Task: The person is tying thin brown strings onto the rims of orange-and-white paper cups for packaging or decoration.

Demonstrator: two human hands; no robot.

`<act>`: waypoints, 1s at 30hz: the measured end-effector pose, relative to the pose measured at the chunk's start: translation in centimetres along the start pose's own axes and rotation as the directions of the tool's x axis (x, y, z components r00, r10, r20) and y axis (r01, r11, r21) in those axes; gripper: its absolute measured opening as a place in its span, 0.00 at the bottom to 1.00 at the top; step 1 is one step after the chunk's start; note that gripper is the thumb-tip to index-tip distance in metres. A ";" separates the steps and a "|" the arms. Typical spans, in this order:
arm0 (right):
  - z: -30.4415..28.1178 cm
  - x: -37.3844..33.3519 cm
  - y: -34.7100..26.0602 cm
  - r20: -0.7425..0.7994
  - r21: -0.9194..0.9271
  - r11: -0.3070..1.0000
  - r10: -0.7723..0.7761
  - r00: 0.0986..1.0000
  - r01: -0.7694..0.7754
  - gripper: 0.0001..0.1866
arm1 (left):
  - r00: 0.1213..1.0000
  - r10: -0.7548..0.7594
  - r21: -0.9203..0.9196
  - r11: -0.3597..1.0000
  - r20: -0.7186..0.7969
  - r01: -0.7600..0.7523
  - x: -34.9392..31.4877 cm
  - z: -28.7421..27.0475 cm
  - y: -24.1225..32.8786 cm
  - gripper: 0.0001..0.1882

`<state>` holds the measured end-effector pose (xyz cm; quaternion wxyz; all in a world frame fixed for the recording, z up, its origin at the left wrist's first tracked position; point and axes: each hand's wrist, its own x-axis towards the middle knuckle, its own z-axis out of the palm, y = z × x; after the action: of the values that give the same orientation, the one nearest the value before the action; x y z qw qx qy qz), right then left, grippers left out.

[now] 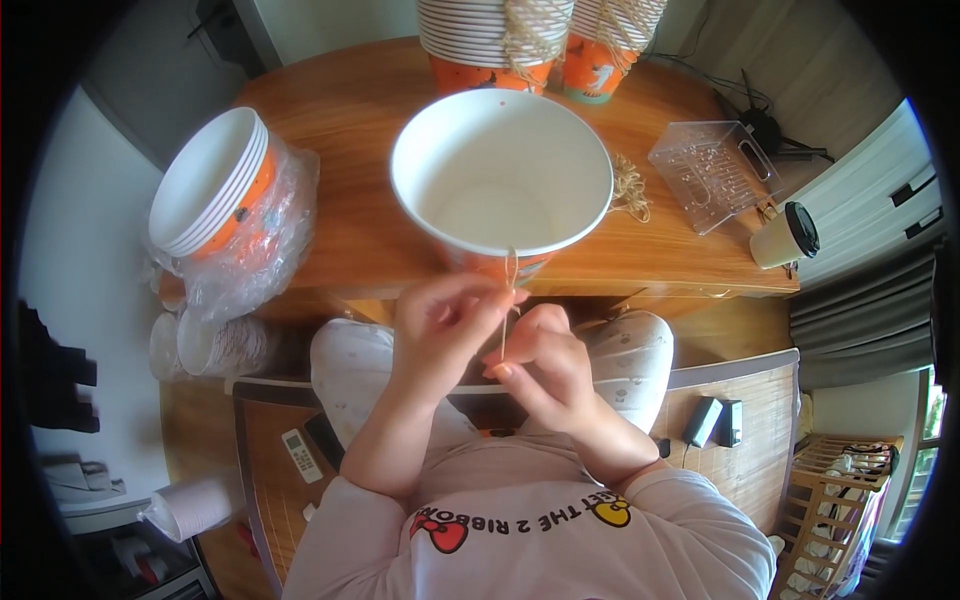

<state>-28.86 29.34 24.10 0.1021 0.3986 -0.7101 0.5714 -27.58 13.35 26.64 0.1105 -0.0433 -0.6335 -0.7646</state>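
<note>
A large white-lined paper bucket (470,150) with an orange outside stands at the near edge of the table, its mouth facing me. A thin twine string (512,263) loops at the front of its rim and hangs down toward me. My left hand (440,320) pinches the twine just below the rim. Lower and to the right, my right hand (550,368) pinches the twine's lower end between thumb and finger. The stretch of twine between the two hands looks taut. Whether it passes through a hole in the bucket is too small to tell.
Nested orange buckets (490,45) with twine on them stand at the back, beside a second stack (590,75). More buckets in plastic wrap (215,190) lie left. On the right are loose twine (630,190), a clear plastic bin (715,175) and a lidded cup (785,236).
</note>
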 end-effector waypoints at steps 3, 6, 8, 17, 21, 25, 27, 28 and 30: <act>0.0 -0.1 -0.5 0.043 -0.011 0.999 -0.047 0.998 0.047 0.03 | 0.999 0.019 -0.003 1.000 -0.030 -0.019 0.7 0.2 0.6 0.08; -0.1 -0.2 -0.5 0.072 0.009 0.996 -0.087 0.994 0.087 0.04 | 0.989 0.096 0.140 0.987 -0.109 -0.080 0.9 0.6 0.3 0.10; -0.2 -0.3 -0.8 0.067 0.087 0.991 -0.108 0.992 0.102 0.06 | 0.936 0.313 0.184 0.942 -0.164 -0.282 0.8 0.5 -0.6 0.11; -0.6 0.3 -4.8 0.230 0.158 0.967 -0.232 0.945 0.199 0.04 | 0.671 0.738 0.530 0.597 -0.070 -0.602 3.1 1.4 -6.0 0.65; -3.9 0.6 -5.8 0.142 0.193 0.880 -0.462 0.875 0.433 0.12 | 0.644 0.764 0.532 0.530 0.039 -0.661 3.6 1.3 -5.8 0.69; -9.2 -0.1 -5.3 -0.307 0.113 0.896 -0.379 0.873 0.429 0.15 | 0.798 0.583 0.149 0.784 0.154 -0.602 2.2 0.8 -3.5 0.55; -10.3 -0.5 -6.4 -0.613 -0.019 0.996 -0.078 0.786 0.084 0.13 | 0.963 0.221 -0.515 0.849 0.151 -0.115 0.5 1.6 -1.0 0.55; -10.8 -0.1 -5.4 -0.555 -0.064 0.998 -0.059 0.830 0.028 0.13 | 0.929 -0.120 -0.866 0.337 0.349 0.369 -0.7 1.1 -0.3 0.56; -13.1 -0.4 -3.8 -0.354 -0.093 0.995 0.012 0.935 -0.048 0.13 | 0.907 -0.198 -0.820 0.387 0.372 0.421 -2.4 0.0 -1.6 0.59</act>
<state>-30.10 41.09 30.89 0.2388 0.2733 -0.7140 0.5987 -25.59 13.94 24.61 -0.1424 -0.0566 -0.1449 -0.9775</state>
